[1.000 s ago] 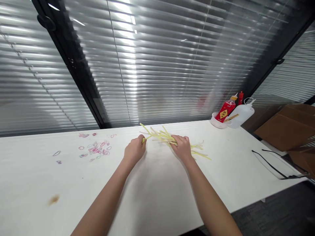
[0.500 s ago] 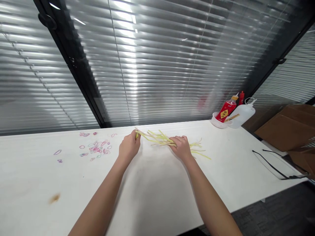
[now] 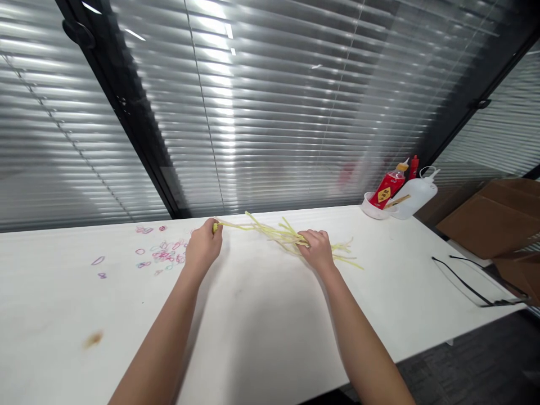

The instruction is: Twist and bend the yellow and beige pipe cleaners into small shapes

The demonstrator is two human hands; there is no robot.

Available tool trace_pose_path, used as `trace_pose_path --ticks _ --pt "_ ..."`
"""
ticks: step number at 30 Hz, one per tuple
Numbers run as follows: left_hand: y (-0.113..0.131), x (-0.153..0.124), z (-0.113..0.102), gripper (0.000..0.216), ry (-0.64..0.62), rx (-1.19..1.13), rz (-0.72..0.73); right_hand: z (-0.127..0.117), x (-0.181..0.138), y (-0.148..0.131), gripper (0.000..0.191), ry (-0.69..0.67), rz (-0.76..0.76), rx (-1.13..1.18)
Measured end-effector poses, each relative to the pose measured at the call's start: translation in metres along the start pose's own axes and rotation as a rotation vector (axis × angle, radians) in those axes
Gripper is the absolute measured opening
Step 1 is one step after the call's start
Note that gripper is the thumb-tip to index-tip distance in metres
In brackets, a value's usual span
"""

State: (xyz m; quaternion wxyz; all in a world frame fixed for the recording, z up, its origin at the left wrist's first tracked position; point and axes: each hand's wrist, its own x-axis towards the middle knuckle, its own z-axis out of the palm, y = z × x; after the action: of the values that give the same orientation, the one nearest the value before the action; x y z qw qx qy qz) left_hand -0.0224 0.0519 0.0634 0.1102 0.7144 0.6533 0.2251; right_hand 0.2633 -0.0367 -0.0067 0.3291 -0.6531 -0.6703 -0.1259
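Observation:
A loose bundle of thin, flexible yellow and pale strands (image 3: 276, 232) stretches across the table between my hands. My left hand (image 3: 204, 246) is closed around the left ends of a few strands, and a small yellow wad shows at its fingertips. Around the middle of the bundle, my right hand (image 3: 317, 248) is closed, with loose ends fanning out on both sides of it. What exactly the strands are made of I cannot tell. Left of my left hand lies a scatter of small coloured rubber bands (image 3: 164, 256), partly covered by that hand.
At the back right, a clear bowl (image 3: 374, 212) holds a red-labelled bottle (image 3: 386, 191) beside a white squeeze bottle (image 3: 415, 197). Black-framed glasses (image 3: 468, 284) lie near the right edge, by brown cardboard (image 3: 485, 222). Blinds (image 3: 270, 112) stand behind the white table (image 3: 261, 337).
My left hand has moved left, drawing its strands out longer and straighter. My right hand has shifted slightly right, still gripping the bundle.

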Motion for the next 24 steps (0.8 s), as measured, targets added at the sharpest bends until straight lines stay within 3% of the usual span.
trace_pose_path --ticks 10,24 --pt "-0.027 0.016 -0.010 0.034 0.046 0.015 -0.116 -0.003 0.000 0.014 0.015 0.094 0.023 0.018" --pt "-0.053 0.024 -0.026 0.029 0.018 0.030 -0.110 -0.019 -0.003 0.038 0.014 0.204 0.192 0.209"
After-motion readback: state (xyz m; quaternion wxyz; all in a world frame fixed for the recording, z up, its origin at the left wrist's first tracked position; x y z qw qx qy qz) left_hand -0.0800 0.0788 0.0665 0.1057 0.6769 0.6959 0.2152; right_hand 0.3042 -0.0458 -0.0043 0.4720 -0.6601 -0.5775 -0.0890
